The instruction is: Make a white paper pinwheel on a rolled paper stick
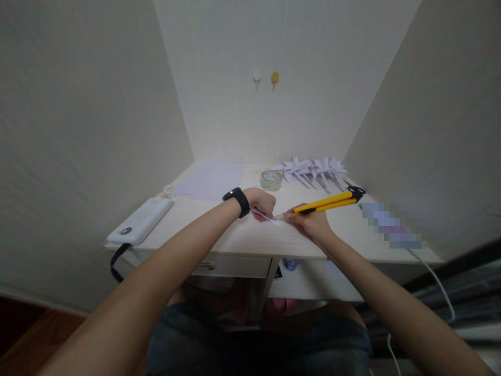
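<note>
denim shorts [176, 339] cover the lap nearest the camera, below the drawer [235, 266] of a pale counter [242, 240]. on the counter's left edge lies a white device [143, 222]; at the right edge, a pixelated item [391, 224]. the right hand [313, 223] is clamped on a yellow cutter [324, 201], its blade pointing left. just beside it, the left hand [263, 201], below a black watch [243, 202], is closed on a narrow paper piece [270, 217] at the counter's middle, near the blade. beyond stand a tape roll [271, 180], a flat pale sheet [211, 180] left of it and white paper pinwheels [313, 169] on the right. two hooks, white [257, 77] and yellow [275, 78], are on the back wall [266, 122].
</note>
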The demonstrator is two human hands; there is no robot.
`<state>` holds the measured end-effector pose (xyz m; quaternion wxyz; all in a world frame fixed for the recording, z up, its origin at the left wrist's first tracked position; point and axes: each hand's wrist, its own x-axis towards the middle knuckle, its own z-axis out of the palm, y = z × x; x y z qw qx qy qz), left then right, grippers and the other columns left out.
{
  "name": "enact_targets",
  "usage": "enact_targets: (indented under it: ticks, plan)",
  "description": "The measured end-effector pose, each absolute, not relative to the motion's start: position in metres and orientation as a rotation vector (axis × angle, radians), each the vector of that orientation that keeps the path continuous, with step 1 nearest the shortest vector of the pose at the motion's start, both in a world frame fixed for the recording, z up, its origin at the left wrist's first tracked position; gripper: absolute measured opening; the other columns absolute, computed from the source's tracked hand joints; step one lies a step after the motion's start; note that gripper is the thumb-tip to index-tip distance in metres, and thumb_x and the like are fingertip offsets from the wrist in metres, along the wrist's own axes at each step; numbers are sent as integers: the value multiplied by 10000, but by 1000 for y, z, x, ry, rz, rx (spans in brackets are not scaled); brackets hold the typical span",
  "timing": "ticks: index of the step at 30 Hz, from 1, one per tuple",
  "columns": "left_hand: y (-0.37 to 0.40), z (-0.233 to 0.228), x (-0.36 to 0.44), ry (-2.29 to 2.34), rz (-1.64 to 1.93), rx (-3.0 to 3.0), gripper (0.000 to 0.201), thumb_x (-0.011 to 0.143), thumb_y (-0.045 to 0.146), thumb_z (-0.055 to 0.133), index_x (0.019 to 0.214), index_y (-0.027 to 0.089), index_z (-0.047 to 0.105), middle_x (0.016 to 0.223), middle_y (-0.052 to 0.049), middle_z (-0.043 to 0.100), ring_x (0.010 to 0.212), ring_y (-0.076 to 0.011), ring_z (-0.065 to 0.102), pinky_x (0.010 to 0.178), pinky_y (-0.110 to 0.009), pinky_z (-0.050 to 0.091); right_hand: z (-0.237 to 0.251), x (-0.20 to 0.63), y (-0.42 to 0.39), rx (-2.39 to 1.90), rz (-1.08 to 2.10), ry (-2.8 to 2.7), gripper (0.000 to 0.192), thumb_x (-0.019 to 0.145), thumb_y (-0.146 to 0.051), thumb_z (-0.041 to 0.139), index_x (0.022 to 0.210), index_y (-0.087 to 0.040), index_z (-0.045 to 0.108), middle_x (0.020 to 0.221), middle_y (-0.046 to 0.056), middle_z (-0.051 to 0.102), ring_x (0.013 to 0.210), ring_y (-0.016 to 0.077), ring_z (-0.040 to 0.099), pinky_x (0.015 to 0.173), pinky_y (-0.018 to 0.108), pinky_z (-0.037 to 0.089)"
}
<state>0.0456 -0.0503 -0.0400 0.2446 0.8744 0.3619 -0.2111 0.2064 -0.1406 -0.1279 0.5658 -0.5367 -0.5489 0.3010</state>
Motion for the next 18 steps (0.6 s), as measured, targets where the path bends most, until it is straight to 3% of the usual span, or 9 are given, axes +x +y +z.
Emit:
enact_targets:
  ticks: [8,18]
  plan:
    - [-40,-53,40,971,-450,2234,87,594,187,592,653,139,633,652,-48,613,694,-188,590,755,-367,523,-124,206,-140,-1270,663,-1287,261,564,-403,840,685,-194,740,704,44,719,696,215,639,640,324,502]
    - [-34,-59,37,928,-370,2165,33,611,173,598,632,149,605,624,-23,579,648,-156,561,732,-345,522,-127,208,-139,-1279,635,-1309,267,578,-410,834,704,-194,740,724,53,725,713,227,644,665,341,506]
